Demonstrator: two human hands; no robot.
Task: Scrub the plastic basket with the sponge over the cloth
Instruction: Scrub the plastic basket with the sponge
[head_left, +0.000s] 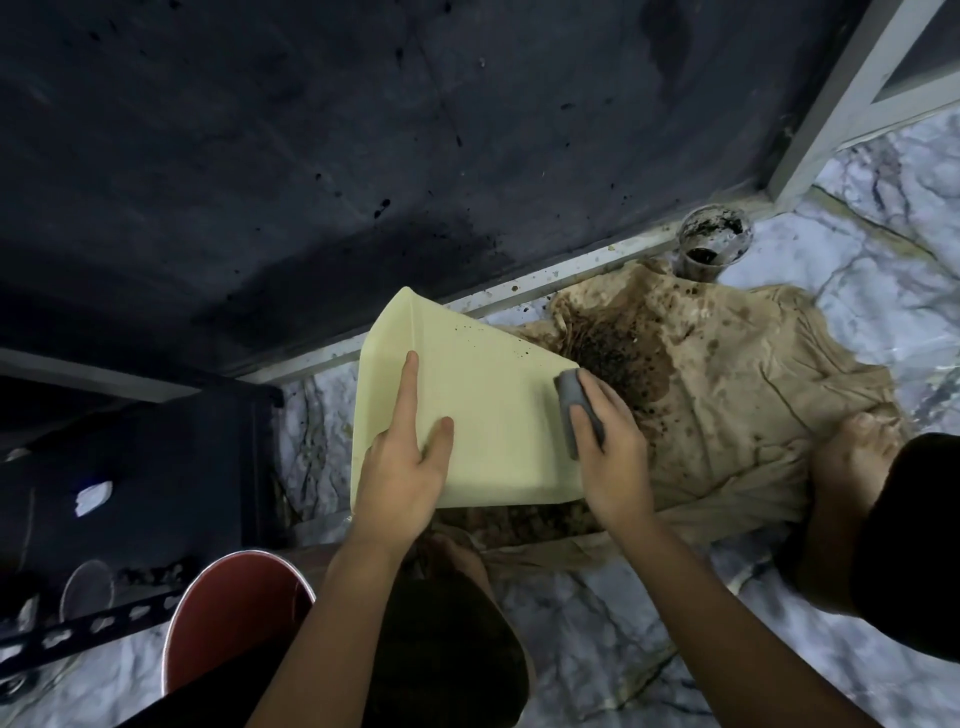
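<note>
A pale yellow plastic basket (483, 400) is tilted on its side above a stained beige cloth (727, 374) spread on the marble floor. My left hand (408, 462) lies flat on the basket's near wall, index finger stretched out, steadying it. My right hand (613, 452) presses a grey sponge (574, 410) against the basket's right edge. Dark specks dot the basket's upper right surface. A wet brown patch with black grit covers the cloth just right of the basket.
A dirty clear cup (714, 241) stands at the cloth's far edge by a door frame (841, 104). A red bucket (234, 618) sits near left. Dark furniture (156, 441) is at left. My bare feet (852, 467) rest on the cloth.
</note>
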